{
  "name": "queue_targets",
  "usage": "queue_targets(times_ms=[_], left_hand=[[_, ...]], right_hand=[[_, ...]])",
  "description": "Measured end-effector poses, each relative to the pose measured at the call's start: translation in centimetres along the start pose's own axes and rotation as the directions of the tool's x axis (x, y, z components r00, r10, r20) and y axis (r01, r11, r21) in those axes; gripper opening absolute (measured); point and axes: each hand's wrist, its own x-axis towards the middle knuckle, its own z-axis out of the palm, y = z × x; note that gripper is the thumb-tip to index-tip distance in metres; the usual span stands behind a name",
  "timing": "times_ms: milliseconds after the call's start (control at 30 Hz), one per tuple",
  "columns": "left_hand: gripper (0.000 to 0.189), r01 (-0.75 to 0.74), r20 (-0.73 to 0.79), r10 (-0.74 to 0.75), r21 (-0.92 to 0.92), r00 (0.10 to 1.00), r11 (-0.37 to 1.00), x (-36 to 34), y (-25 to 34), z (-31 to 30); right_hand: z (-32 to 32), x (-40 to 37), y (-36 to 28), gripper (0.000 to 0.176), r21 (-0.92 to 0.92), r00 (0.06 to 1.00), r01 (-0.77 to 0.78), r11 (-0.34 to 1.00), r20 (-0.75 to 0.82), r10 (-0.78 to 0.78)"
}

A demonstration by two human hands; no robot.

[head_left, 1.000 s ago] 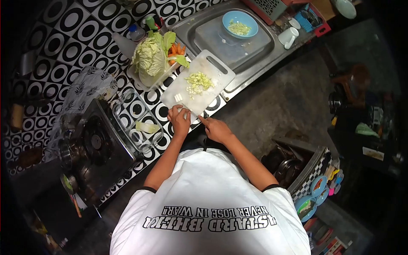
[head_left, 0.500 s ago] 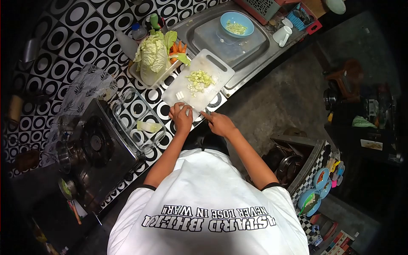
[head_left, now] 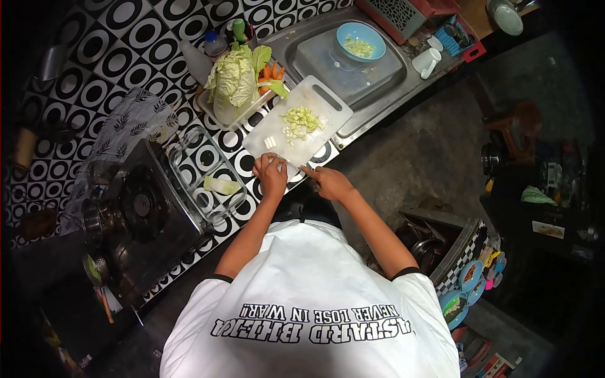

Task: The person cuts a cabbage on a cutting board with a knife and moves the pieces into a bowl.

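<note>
Your left hand [head_left: 272,176] bends its fingers down at the near edge of the cutting board [head_left: 305,143] and your right hand [head_left: 331,183] lies just beyond that edge with its index finger forward, though whether either set is clamped on something cannot be told. The chopped leaves [head_left: 301,120] lie mid-board, bare surface between them and its right-hand edge, with the white pieces [head_left: 270,142] nearer your left fingers. The cabbage tray [head_left: 242,118] crowds the board's left side, while the sink [head_left: 378,108] adjoins its right.
</note>
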Motion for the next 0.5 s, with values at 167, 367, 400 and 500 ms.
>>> queue_targets(times_ms=[167, 367, 400, 500], left_hand=[[0.015, 0.012, -0.019, -0.012, 0.021, 1.0, 1.0, 0.0, -0.1, 0.2], [0.026, 0.058, -0.035, -0.057, 0.032, 0.998, 0.998, 0.2, 0.9, -0.7], [0.026, 0.056, -0.034, -0.055, 0.031, 0.998, 0.998, 0.4, 1.3, -1.0], [0.032, 0.037, -0.006, -0.036, 0.049, 0.999, 0.998, 0.7, 1.9, -1.9]], right_hand=[[-0.1, 0.2, 1.1, 0.072, -0.043, 1.0, 0.028, 0.999, 0.001, -0.028], [-0.3, 0.4, 1.7, 0.065, -0.138, 0.993, 0.102, 0.985, -0.038, -0.108], [-0.4, 0.5, 1.7, 0.065, -0.139, 0.993, 0.1, 0.985, -0.04, -0.107], [-0.5, 0.5, 1.9, 0.066, -0.163, 0.992, 0.118, 0.98, -0.032, -0.125]])
